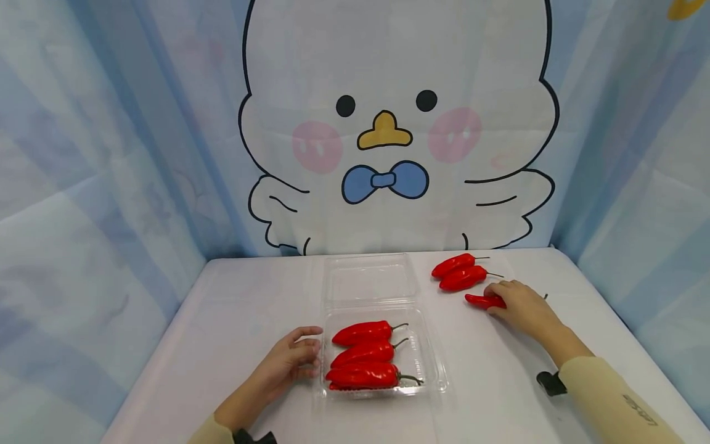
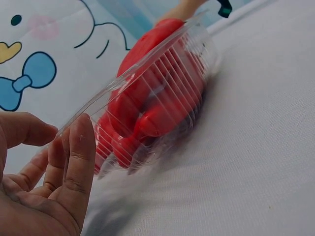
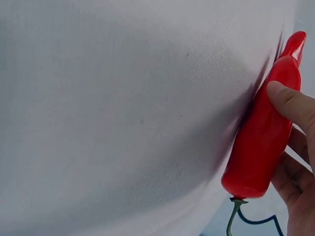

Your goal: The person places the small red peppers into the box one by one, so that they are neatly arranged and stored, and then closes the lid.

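A clear plastic clamshell box [image 1: 435,370] lies unfolded in the head view, with several red chili peppers [image 1: 363,373] in its near half. At its left side, my left hand [image 1: 291,361] pinches the rim between thumb and fingertips; the left wrist view shows the ribbed wall [image 2: 172,83] beyond the fingers. My right hand [image 1: 521,308] grips a red chili pepper [image 3: 263,132] low over the table at the right, thumb on one side, fingers on the other. Its green stem points away from the fingertips. Two more chili peppers [image 1: 465,279] lie just behind that hand.
The box's transparent lid [image 1: 368,277] lies flat toward the back of the white table [image 1: 266,296]. A curtain [image 1: 388,216] with a cartoon bird hangs behind the table, and blue-and-white cloth flanks both sides.
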Demonstrator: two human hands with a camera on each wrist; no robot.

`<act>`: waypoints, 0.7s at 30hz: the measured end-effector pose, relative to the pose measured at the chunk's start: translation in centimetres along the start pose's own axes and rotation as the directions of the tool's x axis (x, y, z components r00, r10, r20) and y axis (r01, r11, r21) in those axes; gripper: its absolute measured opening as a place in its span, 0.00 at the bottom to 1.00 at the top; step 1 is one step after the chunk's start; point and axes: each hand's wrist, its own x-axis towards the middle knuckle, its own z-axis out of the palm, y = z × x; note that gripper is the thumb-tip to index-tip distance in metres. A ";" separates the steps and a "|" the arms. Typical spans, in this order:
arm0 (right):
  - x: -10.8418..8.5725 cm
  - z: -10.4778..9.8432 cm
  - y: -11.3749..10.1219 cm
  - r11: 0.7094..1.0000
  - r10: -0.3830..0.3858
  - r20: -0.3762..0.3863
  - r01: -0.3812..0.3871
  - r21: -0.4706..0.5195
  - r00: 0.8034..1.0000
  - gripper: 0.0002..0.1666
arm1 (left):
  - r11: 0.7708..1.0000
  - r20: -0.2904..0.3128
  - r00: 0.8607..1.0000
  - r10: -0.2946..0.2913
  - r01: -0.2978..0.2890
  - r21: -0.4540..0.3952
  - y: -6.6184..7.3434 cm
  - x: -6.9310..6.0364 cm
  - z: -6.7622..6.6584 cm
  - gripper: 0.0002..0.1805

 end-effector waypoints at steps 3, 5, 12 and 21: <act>0.0 -0.1 -0.1 1.000 -0.010 0.003 0.010 0.003 1.000 0.20 | 1.000 -0.006 1.000 -0.001 0.001 0.000 0.0 0.0 0.0 0.32; 0.0 -0.1 -0.2 1.000 -0.011 0.007 0.011 0.003 1.000 0.20 | 1.000 -0.007 1.000 -0.001 0.001 0.000 0.0 0.0 0.0 0.32; -0.3 -0.5 -1.2 1.000 0.006 0.027 -0.006 0.014 1.000 0.17 | 1.000 -0.013 1.000 -0.007 0.007 0.000 0.0 0.0 0.0 0.32; -0.4 -1.3 -2.7 1.000 -0.023 0.013 0.023 -0.002 1.000 0.16 | 1.000 -0.005 1.000 -0.003 0.003 -0.003 0.2 -0.2 0.1 0.31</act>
